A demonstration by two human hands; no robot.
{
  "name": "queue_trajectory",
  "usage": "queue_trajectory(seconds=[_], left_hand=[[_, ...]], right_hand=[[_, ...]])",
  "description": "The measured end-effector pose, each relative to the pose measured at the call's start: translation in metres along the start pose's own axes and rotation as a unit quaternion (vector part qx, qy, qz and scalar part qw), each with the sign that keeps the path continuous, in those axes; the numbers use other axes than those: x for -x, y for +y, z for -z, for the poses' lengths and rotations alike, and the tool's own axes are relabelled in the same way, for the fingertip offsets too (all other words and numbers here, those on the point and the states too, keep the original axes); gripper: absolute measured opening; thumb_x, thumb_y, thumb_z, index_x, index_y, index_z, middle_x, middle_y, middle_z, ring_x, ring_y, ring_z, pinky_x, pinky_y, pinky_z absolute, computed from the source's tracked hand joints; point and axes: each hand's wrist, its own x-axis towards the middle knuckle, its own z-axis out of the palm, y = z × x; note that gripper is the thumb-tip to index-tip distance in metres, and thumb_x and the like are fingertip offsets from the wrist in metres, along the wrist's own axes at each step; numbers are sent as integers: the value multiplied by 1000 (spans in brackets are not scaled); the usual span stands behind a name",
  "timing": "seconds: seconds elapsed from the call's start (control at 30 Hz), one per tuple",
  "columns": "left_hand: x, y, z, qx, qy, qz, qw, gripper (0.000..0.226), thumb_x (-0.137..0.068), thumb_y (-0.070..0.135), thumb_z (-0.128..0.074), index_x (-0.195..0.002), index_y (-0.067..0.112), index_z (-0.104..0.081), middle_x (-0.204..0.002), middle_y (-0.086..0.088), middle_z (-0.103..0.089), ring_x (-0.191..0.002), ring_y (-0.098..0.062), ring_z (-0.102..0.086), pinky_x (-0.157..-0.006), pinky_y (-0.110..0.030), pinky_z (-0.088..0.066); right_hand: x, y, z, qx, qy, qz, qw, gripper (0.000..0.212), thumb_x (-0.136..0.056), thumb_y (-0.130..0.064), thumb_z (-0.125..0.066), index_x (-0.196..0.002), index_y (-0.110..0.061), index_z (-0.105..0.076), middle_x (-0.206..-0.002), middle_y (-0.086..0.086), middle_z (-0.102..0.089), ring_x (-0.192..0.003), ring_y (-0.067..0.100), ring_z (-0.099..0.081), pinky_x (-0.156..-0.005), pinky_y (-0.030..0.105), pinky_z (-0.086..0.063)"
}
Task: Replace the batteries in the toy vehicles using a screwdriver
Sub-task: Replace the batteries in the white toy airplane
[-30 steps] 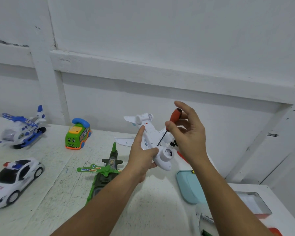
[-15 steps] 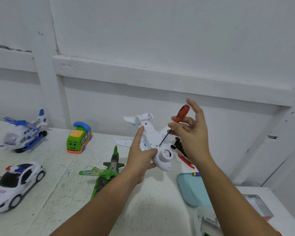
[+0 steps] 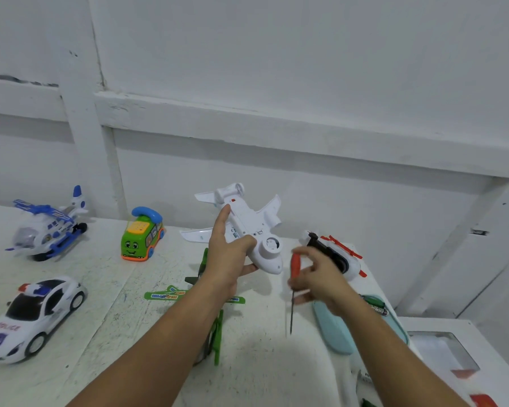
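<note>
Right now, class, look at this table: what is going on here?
A person's left hand holds a white plastic toy aeroplane with its underside up, above the white painted table. The right hand pinches a red-handled screwdriver, tip pointing down, apart from the aeroplane. A white toy police car and a green toy bus sit untouched on the table.

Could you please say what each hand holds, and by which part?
Left hand grips white plane by its fuselage; right hand pinches screwdriver by its red handle.

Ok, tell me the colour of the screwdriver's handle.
Red; the head view shows the screwdriver handle pinched in the right hand.
</note>
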Motion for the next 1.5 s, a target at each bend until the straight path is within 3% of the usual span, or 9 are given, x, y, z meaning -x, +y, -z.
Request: queue_trajectory(seconds=[0.13,0.3,0.53,0.63,0.73,0.83,0.97,1.3,1.5], left_hand=[[-2,1,1,11,-5,-1,1000,76,-87,-3,-59,-134,54,-43,-142,-3,-50,-110,-32,-64,-61,-41,-60],[-1,1,4,10,-7,0,1000,71,-90,3,-66,-135,53,-43,-145,-1,-47,-114,-33,-62,-61,-42,-61],[1,2,9,0,-13,-1,1000,69,-92,2,-62,-133,54,-44,-143,-1,-49,-109,-29,-65,-57,-36,-60],[1,2,9,0,-12,-5,1000,69,-92,2,-61,-134,53,-43,-143,-2,-49,-108,-27,-64,-56,-34,-59],[1,2,9,-1,-13,-17,1000,68,-92,2,-61,-136,50,-43,-144,-1,-48,-108,-23,-63,-56,-29,-59],[0,1,10,0,-15,-32,999,67,-92,1,-61,-138,46,-43,-143,2,-48,-105,-14,-62,-60,-26,-59],[-2,-4,10,3,-31,-41,999,67,-91,1,-62,-137,46,-45,-139,1,-54,-106,-18,-65,-72,-31,-58],[-6,-1,14,-17,-89,-84,992,73,-91,1,-63,-147,38,-37,-141,-1,-53,-117,-21,-62,-90,-40,-57],[-6,7,11,-138,-61,-72,986,53,-95,26,-62,-134,55,-39,-131,7,-54,-111,-17,-61,-72,-29,-58]], right_hand=[[-5,15,-26,137,-92,-120,979,67,-78,9,-73,-122,-36,-49,-119,16,-54,-88,29,-69,-65,40,-62],[-13,30,-41,208,-108,-151,960,73,-81,4,-72,-138,-31,-44,-131,15,-48,-91,28,-68,-64,35,-62],[-14,36,-35,231,-109,-138,957,81,-79,-1,-76,-144,-34,-40,-115,12,-56,-86,26,-68,-60,32,-61],[-15,33,-29,253,-96,-113,956,85,-75,-8,-81,-143,-36,-38,-124,10,-54,-89,23,-66,-58,27,-58],[-16,29,-19,288,-31,-25,957,66,-78,-20,-79,-135,-28,-48,-126,4,-56,-99,20,-61,-74,29,-54],[-11,12,-11,127,12,25,991,28,-91,-22,-66,-117,-14,-62,-99,8,-66,-73,16,-61,-61,27,-47],[-1,-13,-13,-122,-83,-5,989,20,-98,-20,-56,-108,-10,-71,-92,12,-71,-64,17,-60,-53,26,-44],[9,-29,-20,-273,-150,-7,950,23,-94,-17,-59,-114,-6,-63,-111,22,-67,-88,38,-70,-60,36,-57],[1,-38,-23,-351,-145,5,925,35,-94,-7,-57,-128,2,-50,-118,23,-66,-94,37,-70,-67,44,-59]])
